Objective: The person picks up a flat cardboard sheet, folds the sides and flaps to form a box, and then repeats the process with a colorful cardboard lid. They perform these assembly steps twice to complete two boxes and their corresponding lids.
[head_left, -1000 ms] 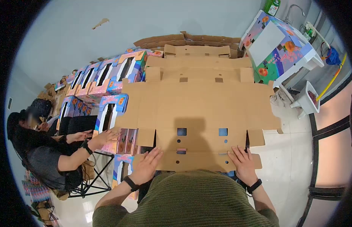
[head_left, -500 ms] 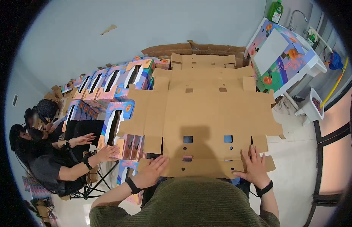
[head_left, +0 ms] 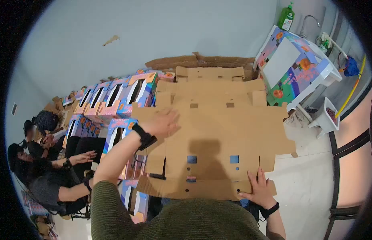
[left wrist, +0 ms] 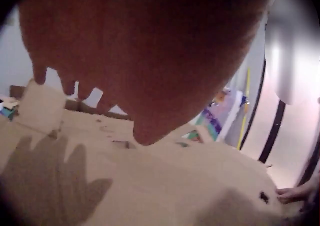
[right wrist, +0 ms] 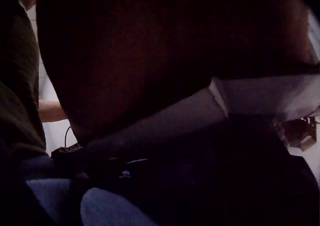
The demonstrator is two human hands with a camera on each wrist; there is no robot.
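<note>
A large flat brown cardboard box blank (head_left: 218, 124), with flaps, slots and punched holes, lies spread out in front of me in the head view. My left hand (head_left: 164, 123), slightly blurred, reaches over its left side with fingers extended. In the left wrist view that hand (left wrist: 135, 61) hovers over the cardboard (left wrist: 160, 171), its spread-finger shadow falling below. My right hand (head_left: 261, 190) rests on the near right corner of the blank, fingers spread, thumb beside a small round hole. The right wrist view is dark, mostly filled by the hand (right wrist: 160, 51) above a pale cardboard edge (right wrist: 175, 111).
Printed boxes (head_left: 114, 94) with long dark openings stand in rows at the left. Two people sit there, one's arm (head_left: 76, 191) near my left elbow. At the back right is a sink (head_left: 332, 76) with a green bottle (head_left: 286, 18); a white tub (head_left: 328, 114) stands below.
My left hand has lifted from the near left corner and moved forward over the blank's left side. My right hand stays at the near right corner, its thumb now spread out.
</note>
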